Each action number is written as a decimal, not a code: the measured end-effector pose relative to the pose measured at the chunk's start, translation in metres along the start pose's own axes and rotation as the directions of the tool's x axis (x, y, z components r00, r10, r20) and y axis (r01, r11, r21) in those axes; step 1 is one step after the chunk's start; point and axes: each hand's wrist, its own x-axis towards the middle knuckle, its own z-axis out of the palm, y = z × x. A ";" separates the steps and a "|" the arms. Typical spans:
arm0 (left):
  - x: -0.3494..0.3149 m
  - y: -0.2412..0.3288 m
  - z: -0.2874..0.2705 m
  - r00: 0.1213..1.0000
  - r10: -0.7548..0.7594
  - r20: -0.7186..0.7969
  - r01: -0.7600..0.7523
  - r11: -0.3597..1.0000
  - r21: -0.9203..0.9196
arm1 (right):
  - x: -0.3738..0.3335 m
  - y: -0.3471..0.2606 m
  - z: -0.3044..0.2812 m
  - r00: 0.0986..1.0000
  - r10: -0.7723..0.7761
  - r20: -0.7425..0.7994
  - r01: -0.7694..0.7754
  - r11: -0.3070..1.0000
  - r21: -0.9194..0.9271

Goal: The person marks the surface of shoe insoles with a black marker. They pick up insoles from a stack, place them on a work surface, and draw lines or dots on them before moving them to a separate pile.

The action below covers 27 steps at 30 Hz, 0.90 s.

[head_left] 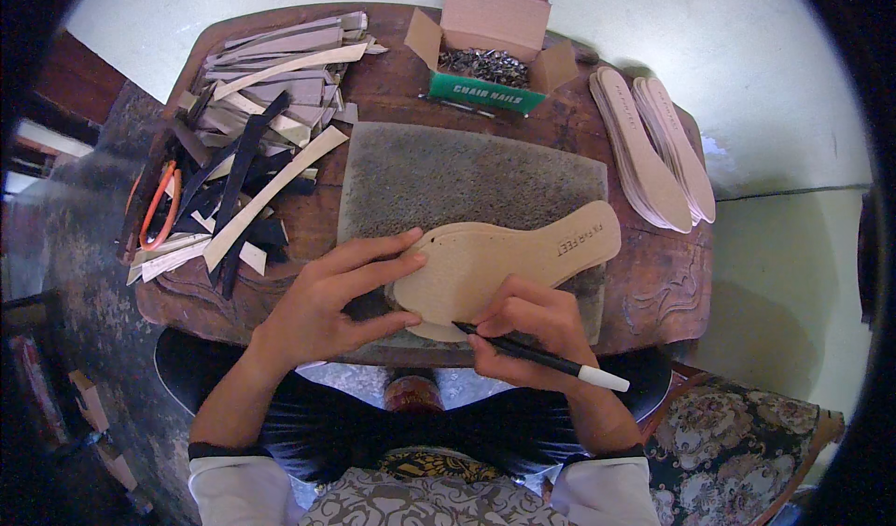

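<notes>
A beige shoe insole (509,255) lies across the grey rough slab (457,167), its wide end to the left and its narrow, printed end to the right. Another layer of similar material shows under its lower left edge. My left hand (322,297) grips the wide end, fingertips along the far edge and thumb at the near edge. A small dark mark sits near those fingertips. In my right hand (537,325) is a black marker pen (560,363) with a white back end. Its tip meets the insole close to the near edge, right of my left thumb.
Stacked insoles (644,153) lie at the right of the carved wooden table (653,307). An open green cardboard box (485,92) of metal nails stands at the back. Cut strips (289,69) and orange-handled scissors (161,207) crowd the left. Flowered fabric (728,442) is at lower right.
</notes>
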 end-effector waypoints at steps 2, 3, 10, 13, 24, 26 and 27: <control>0.000 0.000 0.000 1.000 -0.001 -0.003 0.001 1.000 -0.005 | -0.002 0.004 -0.001 1.000 0.010 0.001 -0.010 0.998 0.063; 0.000 0.001 0.000 1.000 -0.006 -0.003 0.006 1.000 -0.006 | -0.003 0.006 -0.002 1.000 0.016 0.002 -0.017 0.995 0.095; -0.001 0.001 0.001 1.000 -0.027 0.002 0.027 1.000 -0.003 | -0.009 0.012 -0.012 0.999 0.003 -0.042 0.001 0.996 0.086; 0.000 0.003 -0.001 1.000 -0.018 0.012 0.018 1.000 0.011 | -0.010 0.010 -0.010 1.000 0.001 -0.029 0.001 0.997 0.081; 0.000 0.003 -0.001 1.000 -0.016 0.012 0.016 1.000 0.018 | -0.006 0.009 -0.010 1.000 -0.004 0.007 0.004 0.998 0.057; 0.000 0.004 -0.001 1.000 -0.022 0.009 0.022 1.000 0.011 | -0.006 0.009 -0.010 1.000 0.005 0.013 -0.005 0.998 0.067; 0.000 0.003 -0.001 1.000 -0.020 0.009 0.020 1.000 0.011 | -0.006 0.009 -0.010 1.000 0.009 0.015 -0.010 0.997 0.072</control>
